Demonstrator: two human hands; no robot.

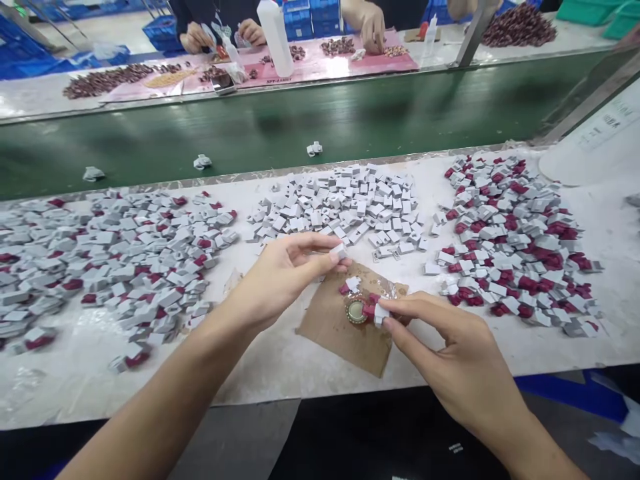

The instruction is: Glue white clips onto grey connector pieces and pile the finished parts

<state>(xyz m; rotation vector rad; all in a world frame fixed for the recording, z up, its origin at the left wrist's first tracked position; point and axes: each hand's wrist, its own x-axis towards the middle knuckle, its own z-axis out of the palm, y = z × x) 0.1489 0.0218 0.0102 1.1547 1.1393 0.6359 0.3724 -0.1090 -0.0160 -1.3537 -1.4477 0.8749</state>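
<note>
From my feed, the left hand [287, 270] has its thumb and fingers together on a small grey block [340, 251]. The right hand [445, 340] pinches a grey and maroon piece [381, 313] between thumb and forefinger, just beside a round metal cap [356, 311] on brown cardboard [345, 343]. Both pieces are above or near that cardboard, on the white surface [265, 380]. I judge them very light and stiff, probably hard plastic, smooth enough to twist or slip if pinched at a corner; I'd take the block by two opposite flat sides, and the joined piece by its grey part, gently, since the joint may be the weaker spot. As for containers, the shallow cap holds something pale and greenish; I can't tell whether it is liquid. Farther off, beyond the green belt [280, 120], stand a white bottle [276, 40], a small squeeze bottle [430, 37], a blue crate [163, 35] and a green bin [583, 11]; what they hold I can't make out.
</note>
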